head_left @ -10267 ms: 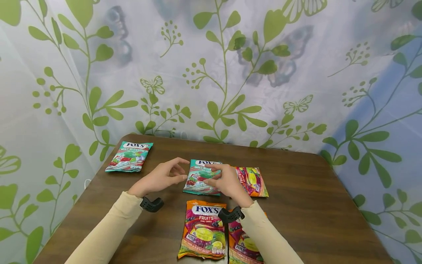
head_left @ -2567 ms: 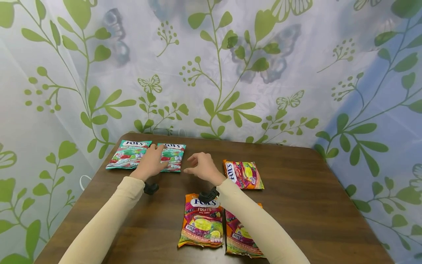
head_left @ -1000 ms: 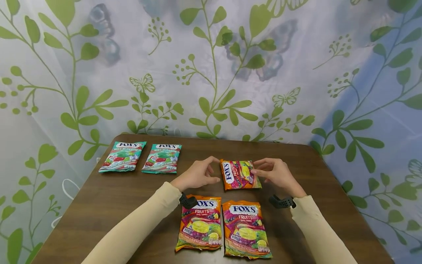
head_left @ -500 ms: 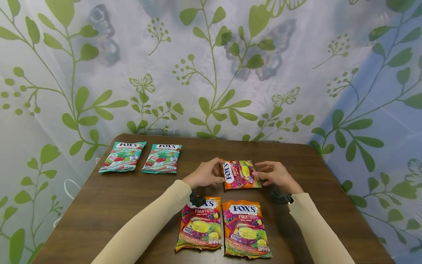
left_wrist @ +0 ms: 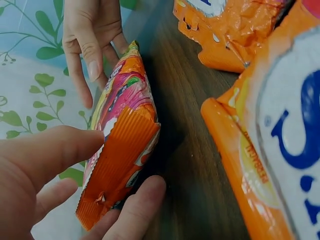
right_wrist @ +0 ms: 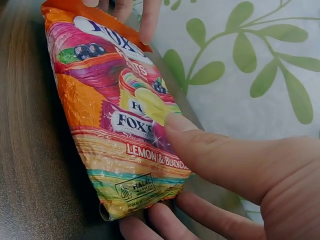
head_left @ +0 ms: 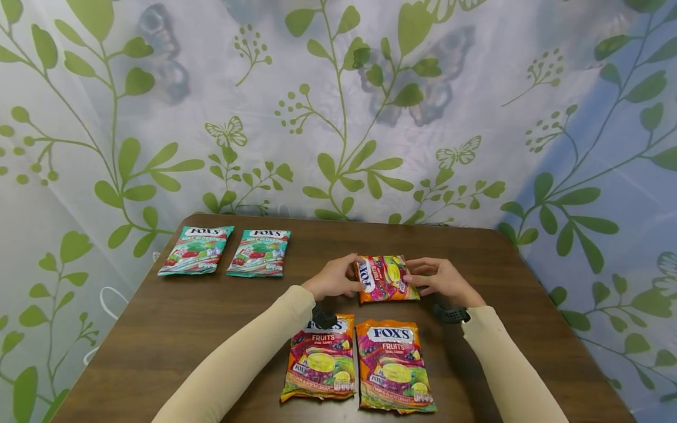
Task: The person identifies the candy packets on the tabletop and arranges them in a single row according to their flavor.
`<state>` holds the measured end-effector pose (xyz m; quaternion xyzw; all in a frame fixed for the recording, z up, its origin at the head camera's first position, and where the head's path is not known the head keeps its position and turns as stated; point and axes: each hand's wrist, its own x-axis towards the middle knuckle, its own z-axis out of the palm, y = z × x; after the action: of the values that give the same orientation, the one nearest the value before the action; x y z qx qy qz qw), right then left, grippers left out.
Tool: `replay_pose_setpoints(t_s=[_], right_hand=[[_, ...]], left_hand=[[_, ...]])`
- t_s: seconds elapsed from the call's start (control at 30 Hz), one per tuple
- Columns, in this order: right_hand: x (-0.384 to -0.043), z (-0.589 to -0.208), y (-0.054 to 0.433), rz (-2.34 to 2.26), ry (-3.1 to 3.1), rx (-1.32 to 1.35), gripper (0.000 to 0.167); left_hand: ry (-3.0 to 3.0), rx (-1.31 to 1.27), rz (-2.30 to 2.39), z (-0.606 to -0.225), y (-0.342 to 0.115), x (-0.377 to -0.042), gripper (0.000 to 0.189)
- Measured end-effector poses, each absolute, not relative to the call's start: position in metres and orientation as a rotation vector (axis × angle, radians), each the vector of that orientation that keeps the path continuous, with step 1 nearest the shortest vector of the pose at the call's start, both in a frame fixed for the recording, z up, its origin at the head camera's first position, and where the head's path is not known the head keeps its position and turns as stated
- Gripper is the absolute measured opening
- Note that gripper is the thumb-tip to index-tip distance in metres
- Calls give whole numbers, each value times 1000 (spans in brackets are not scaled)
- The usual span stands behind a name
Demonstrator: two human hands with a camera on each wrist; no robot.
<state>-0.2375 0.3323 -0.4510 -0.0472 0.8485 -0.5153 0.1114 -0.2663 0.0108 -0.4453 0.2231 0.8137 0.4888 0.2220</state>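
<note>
A bag of fruit candy [head_left: 388,279], orange and purple, lies sideways on the table with its logo end to the left. My left hand [head_left: 337,277] grips that orange end; in the left wrist view its thumb and fingers [left_wrist: 142,200] sit on both sides of the crimped seal. On the other end is my right hand [head_left: 441,279]. In the right wrist view the right thumb [right_wrist: 200,145] presses on the printed front while the fingers curl under the bottom edge, partly hidden by the bag.
Two more fruit candy bags, a left one [head_left: 319,364] and a right one [head_left: 395,367], lie side by side nearer me. At the back left are two teal mint candy bags, an outer one [head_left: 197,251] and an inner one [head_left: 259,254]. A leaf-print curtain [head_left: 338,117] hangs behind the brown table [head_left: 211,329].
Earlier, the inner mint bag went from mid-table to the back left beside the other one. Both hands then came to the sideways fruit bag; the left hand has since closed in on its left end.
</note>
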Motion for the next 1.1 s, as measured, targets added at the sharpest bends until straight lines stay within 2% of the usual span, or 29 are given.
replay_pose_setpoints(t_s=[1.1], right_hand=[[-242, -459, 328, -1468, 2509, -176, 63]], left_hand=[[2463, 587, 1205, -453, 30, -270, 58]])
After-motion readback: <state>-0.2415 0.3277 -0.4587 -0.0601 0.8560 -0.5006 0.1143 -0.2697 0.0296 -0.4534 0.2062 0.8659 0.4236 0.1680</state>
